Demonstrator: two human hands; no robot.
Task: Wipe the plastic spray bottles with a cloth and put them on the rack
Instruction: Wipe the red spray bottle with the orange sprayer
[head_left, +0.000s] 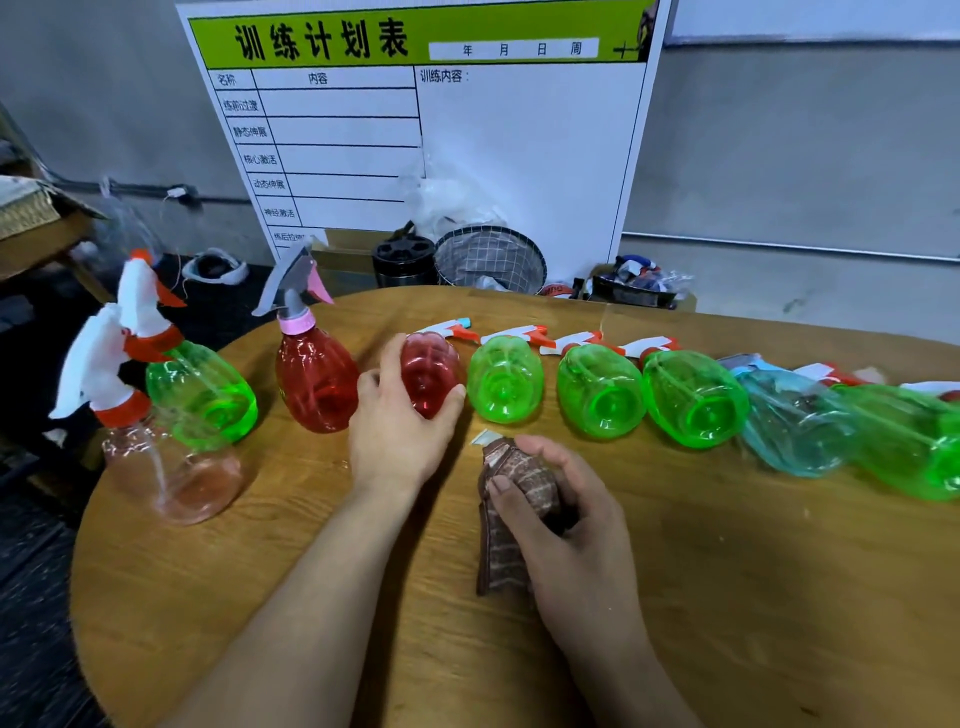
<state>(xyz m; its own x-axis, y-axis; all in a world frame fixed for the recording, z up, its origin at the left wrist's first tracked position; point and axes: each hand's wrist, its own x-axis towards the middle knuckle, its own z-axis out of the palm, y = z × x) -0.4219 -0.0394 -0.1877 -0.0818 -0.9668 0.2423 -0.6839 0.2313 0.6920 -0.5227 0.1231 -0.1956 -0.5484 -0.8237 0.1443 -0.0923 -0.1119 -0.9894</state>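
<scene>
Already the left hand (397, 415) grips the lying red bottle (430, 371), base toward the person, nozzle away, while the right hand (561, 514), just beside it, clutches the cloth (506, 519).

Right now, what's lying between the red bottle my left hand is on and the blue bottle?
Three green bottles lie on their sides in a row between the red bottle and the blue bottle, seen in the head view.

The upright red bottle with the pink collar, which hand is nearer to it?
Left. The left hand grips the lying red bottle right beside the upright red bottle; the right hand is farther, holding the cloth.
</scene>
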